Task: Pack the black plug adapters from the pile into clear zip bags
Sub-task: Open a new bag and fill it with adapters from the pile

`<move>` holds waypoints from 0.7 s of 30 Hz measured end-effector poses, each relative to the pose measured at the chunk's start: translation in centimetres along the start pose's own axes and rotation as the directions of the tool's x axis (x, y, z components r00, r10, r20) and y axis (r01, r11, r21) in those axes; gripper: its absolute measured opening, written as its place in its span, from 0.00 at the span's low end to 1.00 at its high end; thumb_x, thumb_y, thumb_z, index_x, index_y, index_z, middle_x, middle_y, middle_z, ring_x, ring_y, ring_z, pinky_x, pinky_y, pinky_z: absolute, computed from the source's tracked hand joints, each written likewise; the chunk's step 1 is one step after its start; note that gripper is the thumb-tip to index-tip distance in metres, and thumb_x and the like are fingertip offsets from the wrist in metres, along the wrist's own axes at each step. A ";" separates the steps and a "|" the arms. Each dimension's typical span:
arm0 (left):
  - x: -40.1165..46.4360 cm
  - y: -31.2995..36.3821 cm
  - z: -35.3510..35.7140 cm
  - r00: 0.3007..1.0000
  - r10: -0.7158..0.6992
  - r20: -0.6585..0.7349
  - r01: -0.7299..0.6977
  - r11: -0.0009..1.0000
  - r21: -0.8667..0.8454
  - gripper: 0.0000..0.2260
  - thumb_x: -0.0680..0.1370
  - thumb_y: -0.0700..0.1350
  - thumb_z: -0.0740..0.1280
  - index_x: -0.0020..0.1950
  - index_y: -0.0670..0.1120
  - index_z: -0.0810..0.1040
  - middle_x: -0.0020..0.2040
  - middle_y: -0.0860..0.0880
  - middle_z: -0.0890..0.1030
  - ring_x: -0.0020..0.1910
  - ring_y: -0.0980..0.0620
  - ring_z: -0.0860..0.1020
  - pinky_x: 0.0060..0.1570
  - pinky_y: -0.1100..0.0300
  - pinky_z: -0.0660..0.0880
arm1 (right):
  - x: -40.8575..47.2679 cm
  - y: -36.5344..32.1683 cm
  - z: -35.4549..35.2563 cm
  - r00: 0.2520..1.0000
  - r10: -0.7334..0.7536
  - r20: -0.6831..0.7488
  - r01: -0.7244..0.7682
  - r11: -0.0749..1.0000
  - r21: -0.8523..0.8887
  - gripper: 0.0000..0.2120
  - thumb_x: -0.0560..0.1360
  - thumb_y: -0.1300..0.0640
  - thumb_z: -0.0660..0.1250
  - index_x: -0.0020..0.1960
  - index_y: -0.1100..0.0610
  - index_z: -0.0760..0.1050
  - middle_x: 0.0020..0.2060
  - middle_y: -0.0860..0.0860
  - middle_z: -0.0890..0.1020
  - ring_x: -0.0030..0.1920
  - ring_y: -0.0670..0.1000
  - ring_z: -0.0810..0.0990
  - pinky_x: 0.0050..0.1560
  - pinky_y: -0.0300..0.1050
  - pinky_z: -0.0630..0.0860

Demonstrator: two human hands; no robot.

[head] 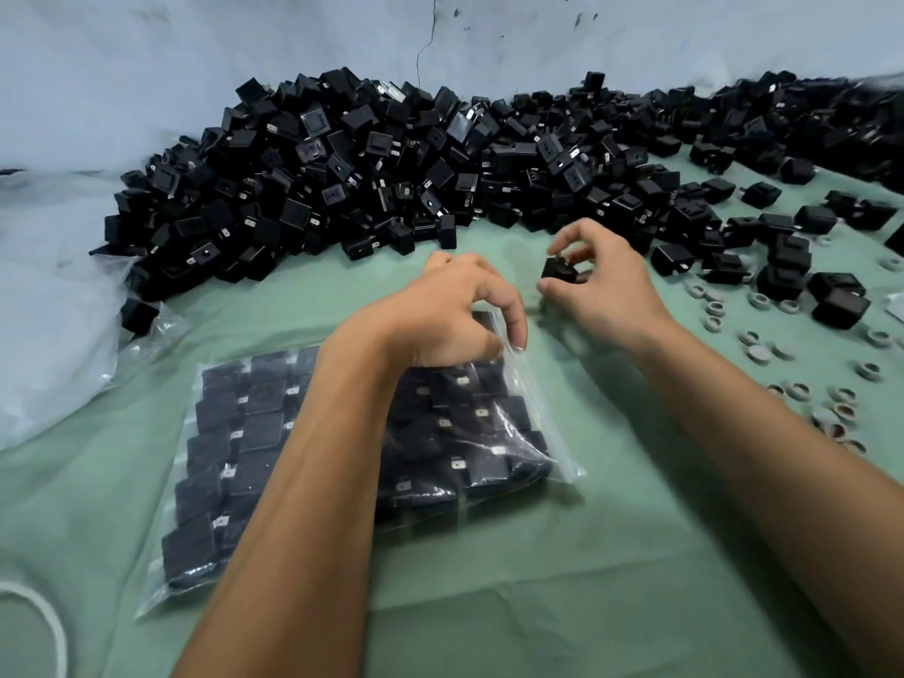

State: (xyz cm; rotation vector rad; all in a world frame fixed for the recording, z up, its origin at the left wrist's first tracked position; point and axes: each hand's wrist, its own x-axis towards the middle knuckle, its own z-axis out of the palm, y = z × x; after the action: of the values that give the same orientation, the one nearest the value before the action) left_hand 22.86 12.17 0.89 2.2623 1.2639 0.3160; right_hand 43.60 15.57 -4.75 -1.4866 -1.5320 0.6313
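Head view: filling step, left hand [447,318] pinches the mouth of the nearly full zip bag [342,462] on the desk [562,555], right hand [599,274] grips one adapter [557,271] just beside it, next likely slide it in.

We look down on a worktop [562,579] covered by a pale green cloth, creased in soft folds. Behind it a whitish-blue wall [244,51] rises, marked by a thin vertical crack [424,46] and small dark specks near the top. At left, crumpled clear plastic sheeting [44,310] lies against the wall and over the cloth. We note a white curved rim [46,623] at lower left. Light is even and diffuse.
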 end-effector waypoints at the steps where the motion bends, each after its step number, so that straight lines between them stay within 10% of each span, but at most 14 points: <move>1: 0.0 0.2 0.0 1.000 0.003 0.005 -0.004 1.000 0.013 0.15 0.73 0.40 0.74 0.40 0.63 0.83 0.64 0.54 0.72 0.68 0.50 0.62 0.64 0.56 0.59 | -1.3 0.0 -0.5 0.998 0.056 0.010 -0.057 0.989 0.137 0.13 0.73 0.66 0.76 0.52 0.54 0.77 0.47 0.51 0.79 0.34 0.42 0.85 0.38 0.38 0.82; 4: -0.2 0.3 0.0 1.000 0.015 0.014 -0.015 1.000 0.017 0.11 0.72 0.43 0.78 0.40 0.61 0.84 0.65 0.53 0.71 0.69 0.51 0.60 0.64 0.58 0.56 | -4.8 -0.3 -1.0 0.993 0.100 0.069 -0.118 0.925 0.361 0.13 0.70 0.64 0.80 0.49 0.54 0.81 0.46 0.55 0.83 0.34 0.52 0.86 0.37 0.45 0.83; 13: -1.2 0.1 -1.7 0.997 0.068 -0.027 -0.071 0.992 -0.101 0.12 0.67 0.45 0.83 0.38 0.61 0.86 0.64 0.55 0.73 0.71 0.53 0.66 0.71 0.48 0.63 | -6.7 -0.8 -0.2 0.970 -0.094 0.224 0.031 0.963 0.267 0.15 0.68 0.54 0.83 0.52 0.51 0.85 0.46 0.47 0.88 0.48 0.46 0.87 0.53 0.43 0.80; 21: -1.3 0.4 -2.1 0.996 0.089 -0.025 -0.092 0.986 -0.140 0.10 0.67 0.45 0.83 0.39 0.59 0.86 0.64 0.54 0.75 0.69 0.57 0.70 0.74 0.45 0.63 | -7.4 -1.6 1.3 0.957 -0.196 0.212 0.129 0.947 0.293 0.15 0.71 0.52 0.81 0.56 0.52 0.85 0.41 0.49 0.87 0.37 0.43 0.84 0.42 0.40 0.81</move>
State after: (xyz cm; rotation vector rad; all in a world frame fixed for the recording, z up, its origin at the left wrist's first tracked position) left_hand 21.54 11.59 2.88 2.2038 1.1131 0.4464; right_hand 40.89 8.48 -5.74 -1.0896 -1.6520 0.9104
